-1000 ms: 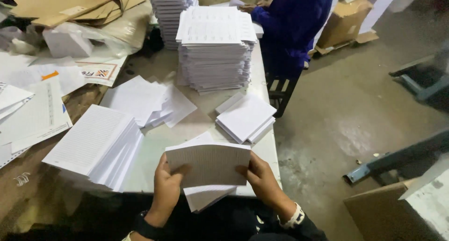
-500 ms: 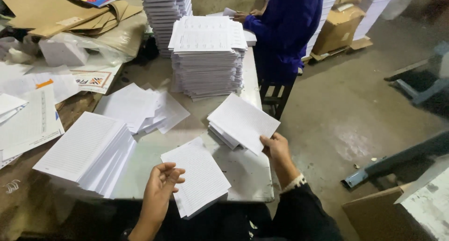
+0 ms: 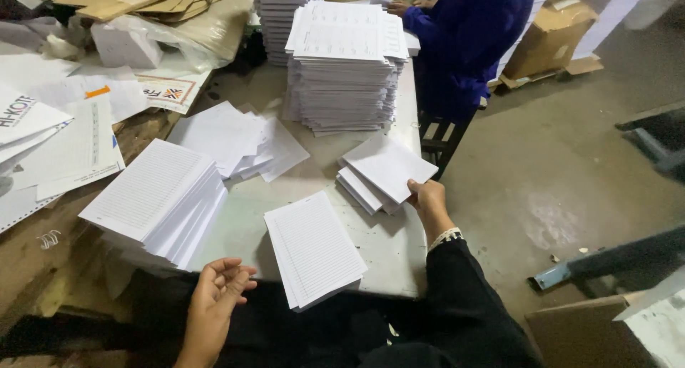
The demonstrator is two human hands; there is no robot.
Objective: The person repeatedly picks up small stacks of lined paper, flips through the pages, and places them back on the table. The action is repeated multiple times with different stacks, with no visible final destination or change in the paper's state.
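in the head view, a thin bundle of white ruled paper sheets (image 3: 314,248) is seen lying flat on the pale, worn tabletop (image 3: 389,250), its near corner hanging a little over the front edge. it looks squared and released, so this bundle is judged to be laid down, with nothing gripping it. the left hand (image 3: 216,291) is held just off the near edge, palm up, fingers loosely curled and apart, holding nothing.

the right hand (image 3: 427,200) is stretched to the small fanned pile of plain white sheets (image 3: 385,172) at the table's right edge; the top sheet's near corner is pinched between thumb and fingers and looks slightly lifted. the picking up from this pile is judged to be only begun, and several layers remain under it.

more stock is seen waiting: a thick slanted stack of ruled white pads (image 3: 153,200) to the left, loose white sheets (image 3: 239,139) behind it, and a tall stack of printed white forms (image 3: 346,64) at the far end, beside a person in a blue coat (image 3: 467,36).
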